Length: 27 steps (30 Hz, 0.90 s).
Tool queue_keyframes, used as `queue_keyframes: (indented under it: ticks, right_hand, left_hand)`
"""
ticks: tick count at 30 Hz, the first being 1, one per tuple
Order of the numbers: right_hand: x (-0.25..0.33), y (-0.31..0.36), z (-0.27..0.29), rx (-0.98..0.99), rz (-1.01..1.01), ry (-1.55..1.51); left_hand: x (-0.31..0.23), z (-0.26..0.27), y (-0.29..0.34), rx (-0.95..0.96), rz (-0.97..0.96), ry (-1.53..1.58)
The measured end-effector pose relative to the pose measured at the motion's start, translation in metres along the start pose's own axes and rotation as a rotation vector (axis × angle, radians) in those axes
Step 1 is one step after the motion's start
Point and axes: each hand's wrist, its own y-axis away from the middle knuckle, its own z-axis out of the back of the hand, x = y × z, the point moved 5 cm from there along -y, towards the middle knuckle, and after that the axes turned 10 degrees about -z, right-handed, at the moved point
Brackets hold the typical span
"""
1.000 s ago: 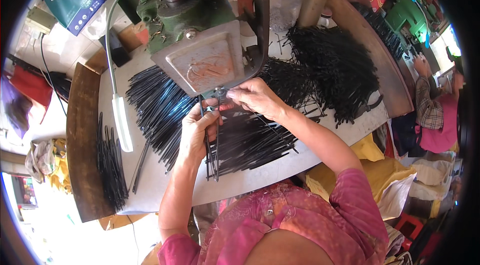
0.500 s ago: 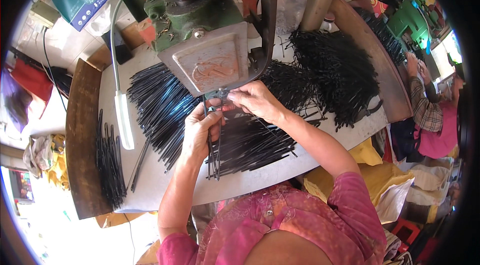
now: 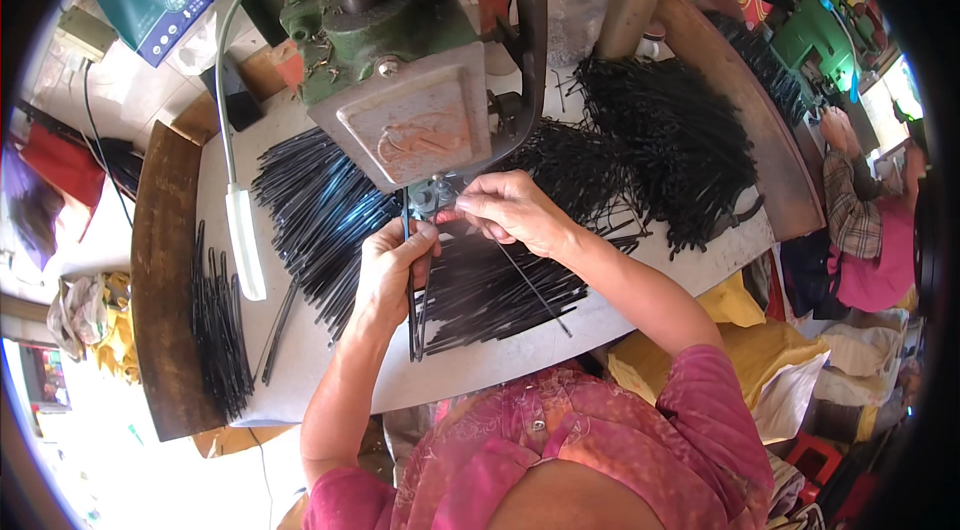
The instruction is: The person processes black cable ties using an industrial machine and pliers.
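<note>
My left hand [image 3: 388, 270] is closed around thin black rods [image 3: 413, 315], which hang down past the table's front edge side. Their upper ends reach the metal tooling [image 3: 428, 196] beneath the green press machine [image 3: 385, 40]. My right hand [image 3: 518, 213] is closed in a pinch, just right of the tooling. Out from under its fingers a single thin black rod [image 3: 540, 292] slants down to the right. A small red part [image 3: 447, 216] shows between my two hands; its kind is unclear. Fingertips partly hide the rod ends.
Black rods lie fanned out in a left pile [image 3: 315, 215] and a front pile [image 3: 500, 290]. A tangled heap of bent black pieces [image 3: 665, 150] fills the right. Wooden boards [image 3: 170, 280] edge the table [image 3: 330, 375]. A lamp [image 3: 246, 240] hangs left; a co-worker's sleeve [image 3: 850, 205] shows far right.
My right hand has drawn slightly down from the tooling, and the slanting rod at it now shows at greater length. My left hand has shifted slightly left and down with its rods.
</note>
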Motion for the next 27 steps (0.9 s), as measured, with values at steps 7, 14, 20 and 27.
queue_keyframes:
  ticks: [7,14,20,27]
  right_hand:
    - [-0.001,-0.001,-0.009,-0.05,-0.015,-0.165]
    - [0.0,-0.003,-0.014,-0.086,0.054,-0.141]
    - [-0.004,-0.006,-0.011,-0.026,0.02,-0.13]
    - [0.0,-0.005,-0.01,0.007,0.006,-0.115]
  left_hand:
    - [0.008,-0.01,-0.006,-0.03,-0.037,0.159]
    - [0.01,-0.011,-0.009,-0.064,-0.062,0.141]
    - [0.001,-0.008,-0.008,-0.039,-0.04,0.082]
    - [-0.007,-0.001,-0.009,0.037,0.018,-0.051]
